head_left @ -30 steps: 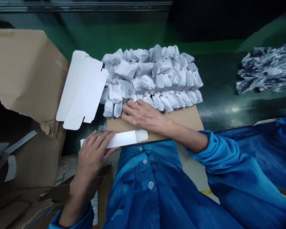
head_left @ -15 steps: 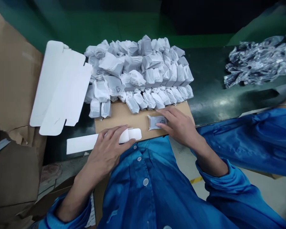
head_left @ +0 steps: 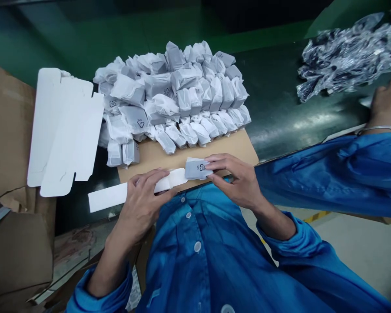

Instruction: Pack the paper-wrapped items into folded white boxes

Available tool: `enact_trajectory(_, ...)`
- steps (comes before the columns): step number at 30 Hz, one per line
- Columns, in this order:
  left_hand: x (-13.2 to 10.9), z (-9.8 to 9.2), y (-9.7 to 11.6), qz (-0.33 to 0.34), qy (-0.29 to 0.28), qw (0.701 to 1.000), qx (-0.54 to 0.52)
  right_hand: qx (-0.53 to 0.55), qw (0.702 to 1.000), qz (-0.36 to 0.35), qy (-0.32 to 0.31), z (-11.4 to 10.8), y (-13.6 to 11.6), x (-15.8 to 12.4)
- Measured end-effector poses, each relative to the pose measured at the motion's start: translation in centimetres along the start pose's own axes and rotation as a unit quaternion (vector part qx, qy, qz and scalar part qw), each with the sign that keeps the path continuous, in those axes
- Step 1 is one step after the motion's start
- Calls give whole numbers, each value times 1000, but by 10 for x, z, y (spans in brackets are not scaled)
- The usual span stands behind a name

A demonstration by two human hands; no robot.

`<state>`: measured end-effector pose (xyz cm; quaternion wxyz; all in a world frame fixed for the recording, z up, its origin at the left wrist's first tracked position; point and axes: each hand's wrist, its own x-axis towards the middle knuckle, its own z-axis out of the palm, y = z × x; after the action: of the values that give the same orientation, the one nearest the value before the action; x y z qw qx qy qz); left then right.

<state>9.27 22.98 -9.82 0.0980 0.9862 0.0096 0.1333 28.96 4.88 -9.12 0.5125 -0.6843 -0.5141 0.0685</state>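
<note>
Blue cloth of a jacket front point(head_left: 182, 256) nearest, at 6 o'clock. Beyond, at 8 o'clock, a slim white carton point(head_left: 107, 198), pinched between fingers and thumb of the left hand point(head_left: 141, 198). Near centre, a paper-wrapped packet point(head_left: 194, 169), pinched at its right end by the right hand point(head_left: 237, 180) at 4 o'clock; against the carton's end flap or just over it, cannot tell which. Best, by judgement: steady the carton without squashing, line the packet up square, avoid snagging its thin paper. Hidden: carton's middle, under left fingers. Toward 11 o'clock, stacked wrapped packets point(head_left: 179, 102), back rows overlapped, too jumbled to count. At 3 o'clock, another person's hand point(head_left: 386, 104), cut off by the edge; at 2, plastic bundles point(head_left: 352, 58), contents unclear.
</note>
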Motion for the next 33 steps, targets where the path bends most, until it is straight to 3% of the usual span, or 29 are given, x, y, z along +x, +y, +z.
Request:
enact_trajectory(4, 0, 0, -1, 10, 10, 1000, -13, 49, 998, 10, -39, 21, 11, -4)
enact_trajectory(9, -2, -1, -1, 21, -2, 999, -37, -51, 994, -95, -23, 39, 22, -1)
enact_trajectory(15, -3, 2, -6, 26, 13, 999, -23, -166, 962, -183, -114, 48, 6, 0)
enact_trajectory(21, -5, 0, -5, 18, 13, 999, -47, -14, 983, -145, -115, 35, 24, 10)
enact_trajectory(26, -6, 2, -5, 11, 31, 999, -41, -36, 981, -155, -109, 23, 19, 2)
enact_trajectory(30, -9, 2, -8, 27, 28, 998, -51, 2, 989, -102, -103, 25, 19, 1)
enact_trajectory(33, -11, 0, -9, 47, 11, 997, -68, 37, 987, -72, -136, 33, 22, 8)
